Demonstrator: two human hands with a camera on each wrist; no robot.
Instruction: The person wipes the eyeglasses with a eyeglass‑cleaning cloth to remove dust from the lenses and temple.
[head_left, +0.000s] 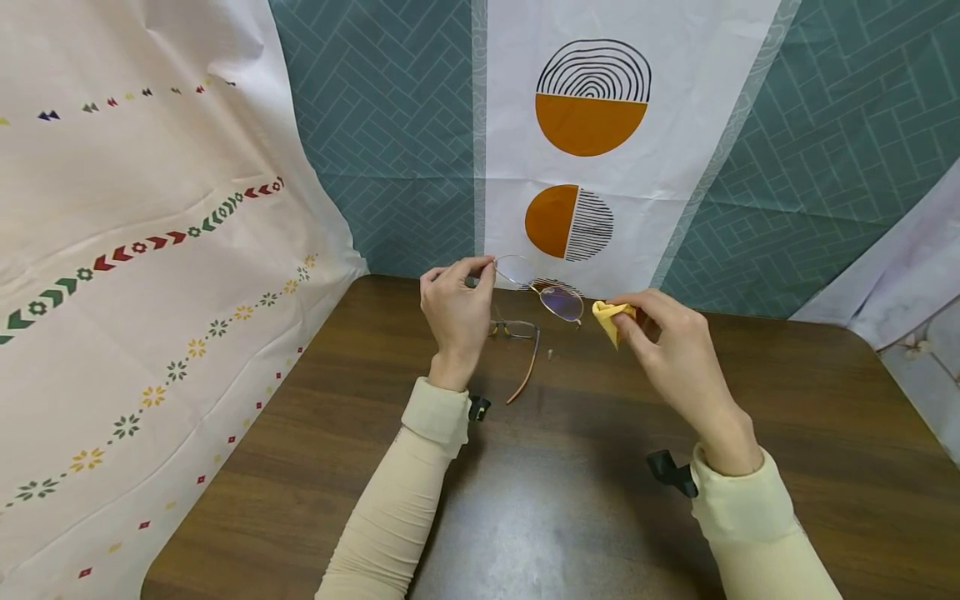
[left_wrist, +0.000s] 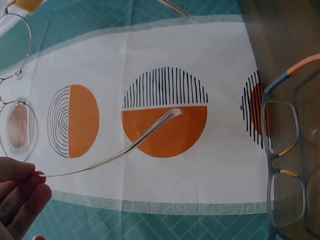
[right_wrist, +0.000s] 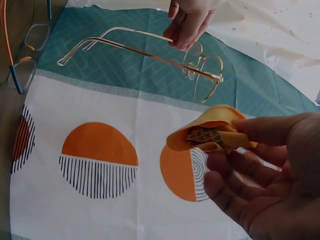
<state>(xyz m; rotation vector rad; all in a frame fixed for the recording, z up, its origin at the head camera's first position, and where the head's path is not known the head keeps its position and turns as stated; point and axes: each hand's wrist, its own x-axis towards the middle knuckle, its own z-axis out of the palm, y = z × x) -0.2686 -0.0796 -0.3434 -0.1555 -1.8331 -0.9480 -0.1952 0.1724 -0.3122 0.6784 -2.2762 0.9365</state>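
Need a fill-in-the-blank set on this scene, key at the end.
1. The thin-rimmed glasses pinched in the left hand have rims coloured ____.
2. The right hand holds a cloth coloured ____.
3. A second pair of glasses lies on the ____.

Missing words: gold; yellow; table.

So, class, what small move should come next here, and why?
Probably bring the yellow cloth in the right hand onto a lens: the left hand holds the gold-rimmed glasses up, and the cloth is near them but not touching.
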